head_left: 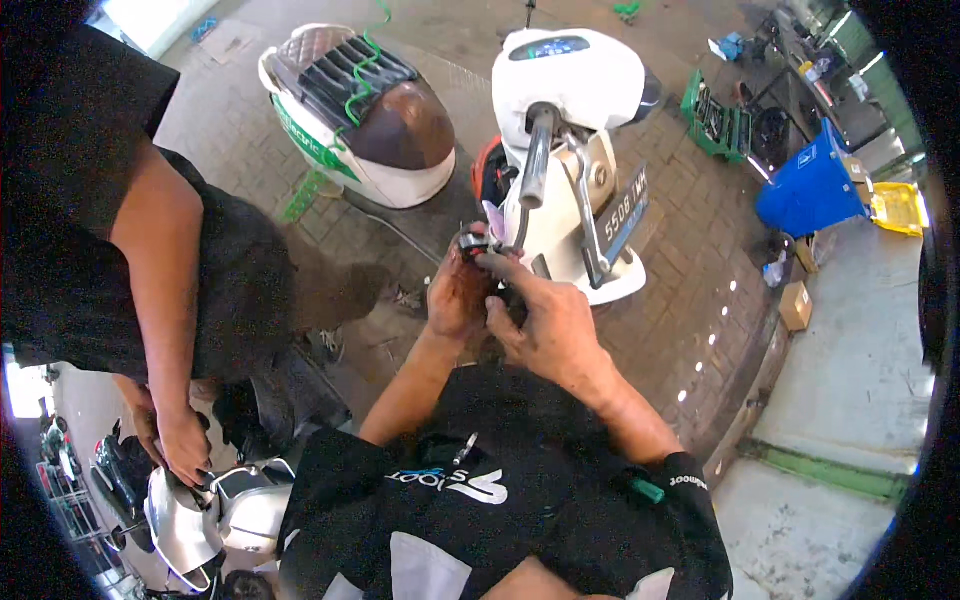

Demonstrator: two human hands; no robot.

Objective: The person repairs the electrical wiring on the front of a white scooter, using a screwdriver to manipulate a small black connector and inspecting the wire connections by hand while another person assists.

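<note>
In front of my body, my left hand [453, 298] is closed around a small black part [474, 242] with a bit of red on it; its exact kind does not show. My right hand [555, 325] works on the same part from the right, index finger and thumb bent in toward it. What lies between the right fingertips is hidden. Just beyond the hands stands a white scooter [570, 90], its bare metal handlebar end [537, 165] pointing toward me. A dark cable [524, 228] hangs beside the part. A pale purple rag [493, 218] is right behind my left fingers.
At left a person in dark clothes [165, 260] reaches down to a silver scooter [185, 515]. A second scooter's rear with a seat [400, 120] and green coiled hose [356, 85] stands ahead left. To the right are a green toolbox [715, 120], blue bin [815, 185] and cardboard box [795, 306].
</note>
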